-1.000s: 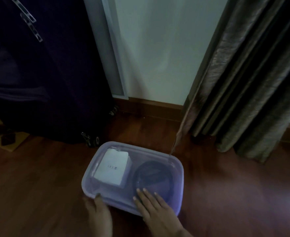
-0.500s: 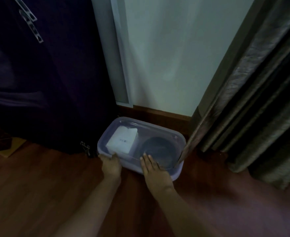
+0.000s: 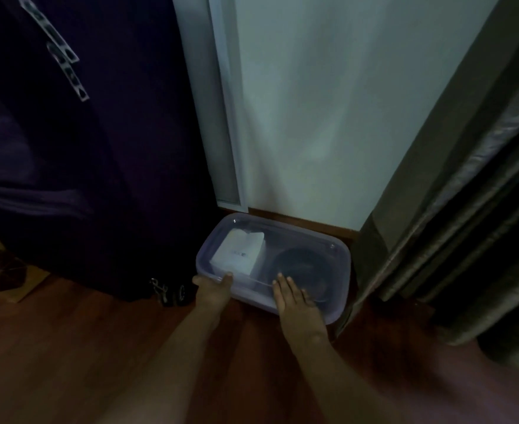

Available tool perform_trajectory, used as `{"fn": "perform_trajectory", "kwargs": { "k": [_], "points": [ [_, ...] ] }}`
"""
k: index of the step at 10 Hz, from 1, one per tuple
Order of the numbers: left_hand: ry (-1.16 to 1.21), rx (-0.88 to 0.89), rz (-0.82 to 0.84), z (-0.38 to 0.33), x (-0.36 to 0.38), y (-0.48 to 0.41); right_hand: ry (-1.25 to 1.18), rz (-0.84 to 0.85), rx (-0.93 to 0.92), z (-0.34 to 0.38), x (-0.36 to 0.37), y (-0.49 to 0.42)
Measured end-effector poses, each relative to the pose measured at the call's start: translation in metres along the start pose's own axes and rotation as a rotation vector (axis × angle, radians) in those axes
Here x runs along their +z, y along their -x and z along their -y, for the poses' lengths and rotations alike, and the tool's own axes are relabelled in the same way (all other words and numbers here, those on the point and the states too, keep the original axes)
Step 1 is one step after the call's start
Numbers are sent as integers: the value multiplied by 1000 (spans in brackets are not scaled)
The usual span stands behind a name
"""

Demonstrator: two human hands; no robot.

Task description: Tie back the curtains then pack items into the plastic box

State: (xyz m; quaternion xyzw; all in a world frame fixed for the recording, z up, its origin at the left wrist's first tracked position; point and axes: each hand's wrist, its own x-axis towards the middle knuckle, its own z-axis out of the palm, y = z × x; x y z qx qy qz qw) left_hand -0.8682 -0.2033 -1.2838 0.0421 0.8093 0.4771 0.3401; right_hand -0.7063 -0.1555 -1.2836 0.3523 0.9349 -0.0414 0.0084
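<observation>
A translucent plastic box (image 3: 339, 264) with its lid on stands on the wooden floor against the skirting board. Through the lid I see a white carton (image 3: 238, 250) on the left and a dark round item (image 3: 301, 267) on the right. My left hand (image 3: 214, 289) grips the box's near left corner, thumb on the lid. My right hand (image 3: 292, 296) lies flat on the lid at the near edge, fingers spread. The brown curtain (image 3: 454, 209) hangs at the right, its edge beside the box.
A large dark purple suitcase (image 3: 77, 166) stands at the left, its wheels (image 3: 172, 293) close to the box. The white wall (image 3: 307, 102) and a door frame (image 3: 221, 117) rise behind. A patterned mat (image 3: 4, 270) lies far left.
Both hands have pushed the box away from me across the floor until it sits against the wall between the suitcase and the curtain. My arms are now stretched out.
</observation>
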Motion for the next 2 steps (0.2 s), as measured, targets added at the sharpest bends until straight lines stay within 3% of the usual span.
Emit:
{"fn": "perform_trajectory", "kwargs": {
  "k": [1,2],
  "points": [
    [-128,25,83,-14,-12,9,51,120,-73,-8,-18,1],
    [-200,118,72,-12,-22,26,60,127,-121,-1,-38,9]
  ]
}}
